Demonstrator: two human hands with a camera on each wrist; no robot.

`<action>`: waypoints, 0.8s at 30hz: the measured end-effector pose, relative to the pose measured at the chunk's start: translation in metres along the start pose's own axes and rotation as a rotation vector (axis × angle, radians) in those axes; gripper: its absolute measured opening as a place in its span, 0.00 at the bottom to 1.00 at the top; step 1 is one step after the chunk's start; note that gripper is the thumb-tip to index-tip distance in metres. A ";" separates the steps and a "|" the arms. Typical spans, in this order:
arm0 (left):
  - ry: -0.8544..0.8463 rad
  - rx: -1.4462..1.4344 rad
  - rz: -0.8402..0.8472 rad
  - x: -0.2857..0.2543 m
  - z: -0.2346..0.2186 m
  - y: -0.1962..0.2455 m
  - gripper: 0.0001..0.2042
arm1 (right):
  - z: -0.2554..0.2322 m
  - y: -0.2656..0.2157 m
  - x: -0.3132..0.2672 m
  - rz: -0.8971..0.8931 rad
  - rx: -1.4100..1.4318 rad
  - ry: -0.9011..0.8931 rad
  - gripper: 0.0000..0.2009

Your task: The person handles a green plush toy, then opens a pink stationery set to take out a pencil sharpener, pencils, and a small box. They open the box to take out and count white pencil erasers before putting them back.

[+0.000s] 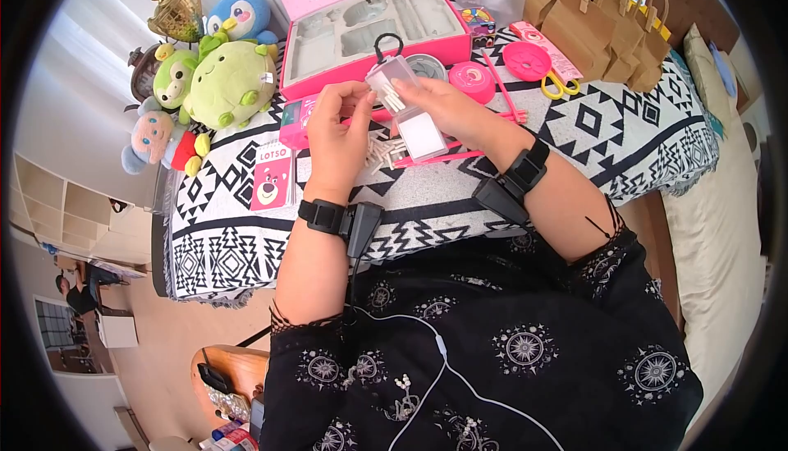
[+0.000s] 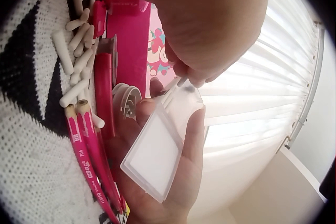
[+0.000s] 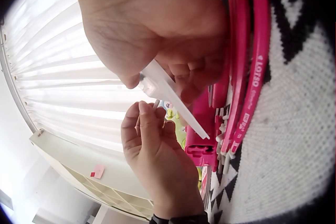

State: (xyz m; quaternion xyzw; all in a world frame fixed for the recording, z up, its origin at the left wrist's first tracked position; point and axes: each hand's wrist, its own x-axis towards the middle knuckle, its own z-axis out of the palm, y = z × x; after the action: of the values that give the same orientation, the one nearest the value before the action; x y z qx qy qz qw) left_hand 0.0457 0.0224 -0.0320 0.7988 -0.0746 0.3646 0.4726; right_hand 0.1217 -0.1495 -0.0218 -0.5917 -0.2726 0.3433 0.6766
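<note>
My right hand (image 1: 453,111) holds a small clear plastic box (image 1: 391,73) with its hinged lid (image 1: 422,137) hanging open toward me. Several short white sticks (image 1: 394,100) lie inside the box. At the box's opening, my left hand (image 1: 335,123) pinches one small white stick (image 3: 157,103) between thumb and fingertips. Loose white sticks (image 2: 79,61) of the same kind lie scattered on the patterned cloth below the hands. Beside them, pink pencils (image 2: 89,155) with bare wooden ends rest on the cloth.
Behind the hands stands an open pink gift box (image 1: 369,69) with a moulded tray. Plush toys (image 1: 230,82) sit at the left, near a LOTSO notepad (image 1: 272,178). Pink round items (image 1: 473,82), yellow-handled scissors (image 1: 560,86) and paper bags (image 1: 587,32) are at the right.
</note>
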 end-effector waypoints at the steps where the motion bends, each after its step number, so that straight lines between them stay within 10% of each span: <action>1: -0.001 0.000 0.000 0.000 0.000 0.000 0.06 | -0.001 0.000 0.001 -0.021 0.000 0.020 0.25; 24: -0.114 -0.007 0.016 0.001 -0.002 -0.005 0.05 | 0.000 0.004 0.004 -0.068 0.051 0.062 0.24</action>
State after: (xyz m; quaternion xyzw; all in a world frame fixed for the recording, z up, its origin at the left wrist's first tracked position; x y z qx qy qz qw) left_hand 0.0479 0.0269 -0.0350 0.8160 -0.1089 0.3220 0.4675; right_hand 0.1233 -0.1461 -0.0259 -0.5752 -0.2627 0.3087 0.7106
